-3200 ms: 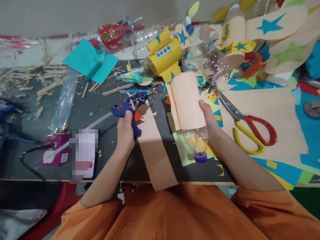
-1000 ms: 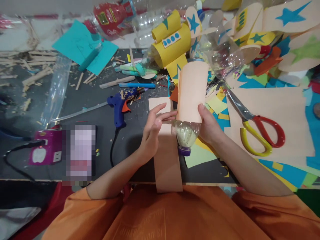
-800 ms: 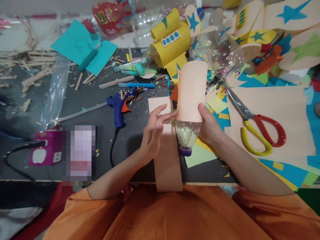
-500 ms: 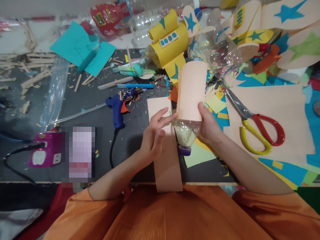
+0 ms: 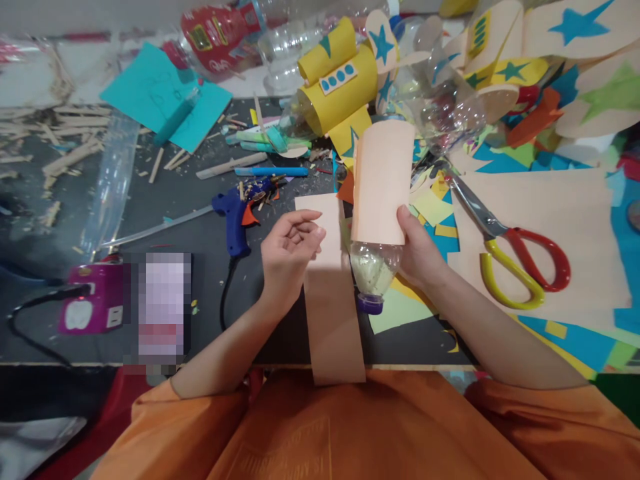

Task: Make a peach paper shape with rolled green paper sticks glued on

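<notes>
A plastic bottle [image 5: 376,267], neck down with a purple cap, is wrapped in a pale peach paper sleeve [image 5: 383,180]. My right hand [image 5: 420,247] grips it from the right, thumb on the lower edge of the sleeve and the other fingers hidden behind. To the left, my left hand [image 5: 293,257] is held apart from the bottle with nothing visible in it, its fingers loosely curled and the thumb off the index finger. Below the hands lies a long peach paper strip [image 5: 334,320], which reaches past the table's front edge.
Red-and-yellow-handled scissors [image 5: 515,253] rest on peach paper at the right. A blue glue gun [image 5: 235,227] with its cord lies left of my hands. Farther left are a purple power adapter [image 5: 93,300] and a blurred-out phone [image 5: 164,307]. A yellow-wrapped bottle [image 5: 345,87] lies behind.
My left hand has drawn away from the sleeve's lower edge to the left, and its fingers have curled in. The right hand and bottle have barely moved.
</notes>
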The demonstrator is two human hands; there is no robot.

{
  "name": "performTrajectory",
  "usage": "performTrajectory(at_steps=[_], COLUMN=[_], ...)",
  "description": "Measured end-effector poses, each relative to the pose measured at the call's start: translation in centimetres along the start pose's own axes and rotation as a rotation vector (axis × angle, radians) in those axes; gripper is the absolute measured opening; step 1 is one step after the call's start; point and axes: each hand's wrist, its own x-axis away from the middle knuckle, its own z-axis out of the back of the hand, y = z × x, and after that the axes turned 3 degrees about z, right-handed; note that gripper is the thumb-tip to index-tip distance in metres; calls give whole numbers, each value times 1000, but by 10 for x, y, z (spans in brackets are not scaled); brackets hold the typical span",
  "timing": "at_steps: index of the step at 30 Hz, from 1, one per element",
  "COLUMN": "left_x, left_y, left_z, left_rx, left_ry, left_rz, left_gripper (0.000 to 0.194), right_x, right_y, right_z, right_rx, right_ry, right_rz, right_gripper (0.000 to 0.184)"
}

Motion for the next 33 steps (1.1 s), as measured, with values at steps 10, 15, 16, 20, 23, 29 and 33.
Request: performTrajectory(at_steps=[10,15,16,20,23,29,33], left_x=[11,10,9,11,12,2,3], left_y=[-18,-15,-13,-3,0,-9,-6], left_z=[5,4,5,10,11,8,9], left_rx=[-349,-388,-405,-339,-180,-326,-387], left_ry=[-609,-625,-615,-436,-197,-397,-500], left_rz=[-308,-374,-372,-387,-356,-249,-299], left_gripper=[76,86,89,64,53,76,79], right_x=[2,3,3,3,4,8,7], right_y=[8,10,10,4,3,10,11], right_z=[-9,-10,-10,-9,-11,-14,-12], right_rx=[28,57,67,17,-38,-19,2], right_ry=[-65,-61,-57,-60,-88,-124,-113], right_rz=[98,128,127,41,-7,44,53], right_gripper=[68,69,70,72,73,67,68])
